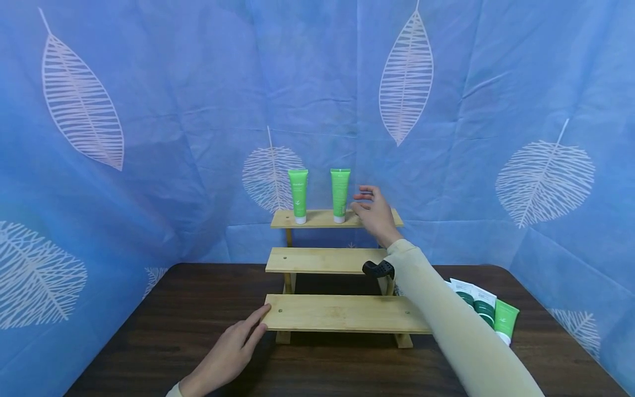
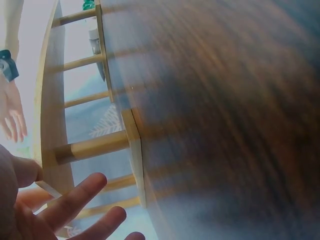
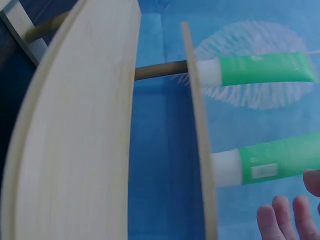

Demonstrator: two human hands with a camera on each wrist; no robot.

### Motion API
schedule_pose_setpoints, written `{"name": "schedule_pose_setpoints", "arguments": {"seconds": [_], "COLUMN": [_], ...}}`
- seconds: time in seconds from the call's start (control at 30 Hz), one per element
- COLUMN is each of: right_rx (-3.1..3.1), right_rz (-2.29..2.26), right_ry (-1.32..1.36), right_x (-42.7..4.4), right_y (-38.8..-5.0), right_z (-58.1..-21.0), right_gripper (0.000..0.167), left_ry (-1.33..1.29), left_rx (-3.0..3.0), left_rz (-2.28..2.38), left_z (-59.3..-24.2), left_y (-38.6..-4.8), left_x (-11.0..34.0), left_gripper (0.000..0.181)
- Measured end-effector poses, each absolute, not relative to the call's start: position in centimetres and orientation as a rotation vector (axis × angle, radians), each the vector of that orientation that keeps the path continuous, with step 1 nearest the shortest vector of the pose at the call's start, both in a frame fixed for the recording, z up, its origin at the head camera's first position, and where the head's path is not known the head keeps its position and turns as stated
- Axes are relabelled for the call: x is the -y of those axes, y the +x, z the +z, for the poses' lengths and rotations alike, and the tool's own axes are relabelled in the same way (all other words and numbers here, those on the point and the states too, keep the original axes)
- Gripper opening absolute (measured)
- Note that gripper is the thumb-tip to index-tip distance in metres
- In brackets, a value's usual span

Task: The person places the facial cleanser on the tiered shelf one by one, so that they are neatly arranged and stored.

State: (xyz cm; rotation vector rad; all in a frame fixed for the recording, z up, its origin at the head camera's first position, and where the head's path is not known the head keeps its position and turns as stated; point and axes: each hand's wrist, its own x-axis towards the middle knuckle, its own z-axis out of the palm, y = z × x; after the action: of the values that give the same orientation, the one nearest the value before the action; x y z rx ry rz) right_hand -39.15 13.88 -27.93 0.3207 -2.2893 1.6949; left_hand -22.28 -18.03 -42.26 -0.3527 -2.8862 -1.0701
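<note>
On top shelf [image 1: 319, 217], 2 tubes [image 1: 339, 191], right grip [image 1: 379, 217] loose, left grip [image 1: 224, 352] relaxed, other tubes [image 1: 484, 310] partly hidden

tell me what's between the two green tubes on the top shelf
Nothing stands between the left tube and the right tube: only bare top shelf, with blue cloth behind. The head and right wrist views both show the gap.

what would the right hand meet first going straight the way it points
Probably the nearer green tube, standing on the top shelf; the right hand's fingers point towards it, though depth is unclear.
</note>
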Motion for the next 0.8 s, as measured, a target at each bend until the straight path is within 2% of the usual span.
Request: {"name": "schedule_pose_setpoints", "arguments": {"seconds": [0.27, 0.8], "right_rx": [2.207, 2.318], "right_rz": [1.776, 1.507], "right_ry": [0.314, 0.097], "right_x": [-17.3, -28.0], "right_y": [-36.0, -28.9], "right_z": [-28.4, -33.5], "right_gripper": [0.057, 0.065], "left_ry": [-0.354, -0.352], "left_rx": [2.879, 2.894], "left_rz": [-1.076, -1.051], "left_z": [-42.4, -42.5], "left_y": [-22.3, -22.4], "left_x": [18.1, 18.2], "left_gripper": [0.050, 0.051]}}
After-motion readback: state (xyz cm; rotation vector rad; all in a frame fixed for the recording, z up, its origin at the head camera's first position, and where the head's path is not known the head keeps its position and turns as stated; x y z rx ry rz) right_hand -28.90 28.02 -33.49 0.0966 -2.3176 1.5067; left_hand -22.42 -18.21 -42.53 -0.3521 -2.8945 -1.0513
